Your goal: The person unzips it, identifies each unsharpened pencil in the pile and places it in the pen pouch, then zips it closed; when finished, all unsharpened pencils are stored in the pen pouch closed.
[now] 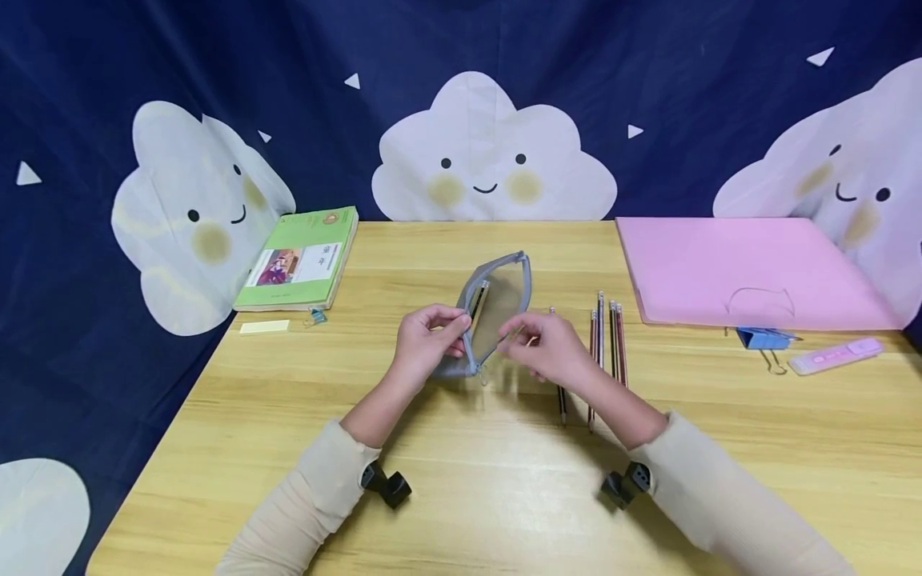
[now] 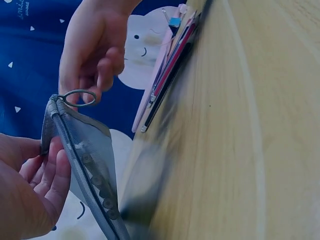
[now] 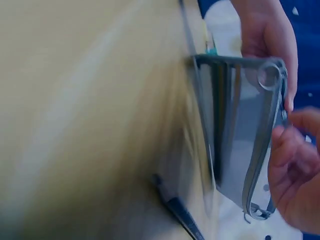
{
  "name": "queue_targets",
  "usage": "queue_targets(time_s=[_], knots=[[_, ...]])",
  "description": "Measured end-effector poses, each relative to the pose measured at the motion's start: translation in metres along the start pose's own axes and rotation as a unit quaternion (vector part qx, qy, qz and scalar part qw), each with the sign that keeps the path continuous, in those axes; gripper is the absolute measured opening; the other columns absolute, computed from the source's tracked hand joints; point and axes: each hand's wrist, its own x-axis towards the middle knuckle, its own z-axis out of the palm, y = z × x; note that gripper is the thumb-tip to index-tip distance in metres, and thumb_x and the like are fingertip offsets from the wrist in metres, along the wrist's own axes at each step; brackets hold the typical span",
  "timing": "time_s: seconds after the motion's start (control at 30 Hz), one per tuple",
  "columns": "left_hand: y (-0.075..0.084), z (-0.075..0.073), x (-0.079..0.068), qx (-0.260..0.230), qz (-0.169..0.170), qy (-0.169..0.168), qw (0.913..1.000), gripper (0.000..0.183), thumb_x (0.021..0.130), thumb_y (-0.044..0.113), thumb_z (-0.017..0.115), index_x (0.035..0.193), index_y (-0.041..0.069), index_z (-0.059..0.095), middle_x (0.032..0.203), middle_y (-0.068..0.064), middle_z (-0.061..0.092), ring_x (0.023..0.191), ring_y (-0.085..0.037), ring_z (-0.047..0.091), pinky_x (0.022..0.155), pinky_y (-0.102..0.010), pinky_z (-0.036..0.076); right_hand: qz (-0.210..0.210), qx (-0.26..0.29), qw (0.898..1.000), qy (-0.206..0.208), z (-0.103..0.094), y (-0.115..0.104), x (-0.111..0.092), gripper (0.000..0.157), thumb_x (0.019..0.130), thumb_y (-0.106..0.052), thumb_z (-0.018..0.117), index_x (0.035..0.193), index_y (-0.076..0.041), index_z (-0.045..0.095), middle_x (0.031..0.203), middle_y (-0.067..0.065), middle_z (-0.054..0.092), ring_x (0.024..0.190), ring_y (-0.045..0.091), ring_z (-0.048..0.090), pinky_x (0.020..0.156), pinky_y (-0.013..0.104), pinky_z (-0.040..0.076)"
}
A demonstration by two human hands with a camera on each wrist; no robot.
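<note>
A grey mesh pencil pouch (image 1: 508, 298) is held up over the table with its zip mouth spread apart. Pencils (image 1: 479, 308) stand inside it against the left side. My left hand (image 1: 430, 340) grips the pouch's left edge between thumb and fingers. At the opposite edge, my right hand (image 1: 549, 349) pinches the rim with thumb and forefinger, its other fingers curled. The zip pull, a metal ring (image 2: 80, 97), dangles at one end of the zip. Several more pencils (image 1: 601, 336) lie side by side on the table, partly hidden beneath the right hand and wrist.
Green books (image 1: 306, 260) lie at the back left, near a pale sticky-note strip (image 1: 264, 326) and a small teal binder clip (image 1: 315, 317). Back right are a pink folder (image 1: 756, 268), a blue binder clip (image 1: 763, 338) and a pink-purple stick-shaped item (image 1: 835, 356).
</note>
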Motion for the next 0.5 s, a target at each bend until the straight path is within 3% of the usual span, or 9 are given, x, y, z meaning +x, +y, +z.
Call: queue_targets(time_s=[0.07, 0.17, 0.27, 0.37, 0.5], knots=[[-0.009, -0.002, 0.003, 0.001, -0.003, 0.013, 0.9999, 0.030, 0.071, 0.028, 0.070, 0.088, 0.005, 0.064, 0.074, -0.013, 0.061, 0.048, -0.024, 0.057, 0.045, -0.038, 0.051, -0.054, -0.052, 0.997, -0.030, 0.003, -0.001, -0.008, 0.021, 0.076, -0.019, 0.065, 0.095, -0.009, 0.061, 0.068, 0.004, 0.058, 0.046, 0.018, 0.050, 0.038, 0.026, 0.045], [-0.021, -0.004, 0.009, -0.007, -0.006, 0.024, 0.9997, 0.032, 0.069, 0.031, 0.070, 0.088, 0.006, 0.064, 0.075, -0.014, 0.062, 0.049, -0.027, 0.057, 0.045, -0.039, 0.050, -0.114, -0.121, 0.984, -0.063, 0.009, -0.001, -0.017, 0.027, 0.076, -0.025, 0.066, 0.098, -0.010, 0.062, 0.067, -0.008, 0.056, 0.047, 0.009, 0.049, 0.041, 0.021, 0.043], [-0.025, -0.004, 0.011, -0.015, -0.009, 0.033, 0.9993, 0.032, 0.069, 0.030, 0.071, 0.088, 0.005, 0.064, 0.076, -0.015, 0.061, 0.049, -0.028, 0.057, 0.045, -0.040, 0.050, -0.136, -0.159, 0.975, -0.071, 0.014, 0.000, -0.020, 0.030, 0.076, -0.028, 0.065, 0.100, -0.010, 0.063, 0.068, -0.011, 0.056, 0.044, 0.004, 0.046, 0.040, 0.019, 0.042], [-0.025, -0.004, 0.011, -0.020, -0.009, 0.035, 0.9992, 0.032, 0.068, 0.031, 0.071, 0.087, 0.006, 0.064, 0.075, -0.015, 0.061, 0.049, -0.027, 0.057, 0.046, -0.041, 0.050, -0.153, -0.165, 0.973, -0.062, 0.017, 0.002, -0.020, 0.023, 0.078, -0.027, 0.063, 0.095, -0.011, 0.065, 0.072, -0.012, 0.058, 0.048, 0.003, 0.047, 0.044, 0.017, 0.042], [-0.012, -0.002, 0.005, -0.017, -0.020, 0.025, 0.9993, 0.032, 0.069, 0.031, 0.070, 0.089, 0.007, 0.063, 0.075, -0.013, 0.062, 0.049, -0.021, 0.058, 0.047, -0.036, 0.051, -0.165, -0.111, 0.979, -0.050, 0.017, 0.003, -0.022, 0.011, 0.082, -0.023, 0.058, 0.085, -0.014, 0.063, 0.073, -0.008, 0.060, 0.058, 0.005, 0.052, 0.050, 0.018, 0.046]])
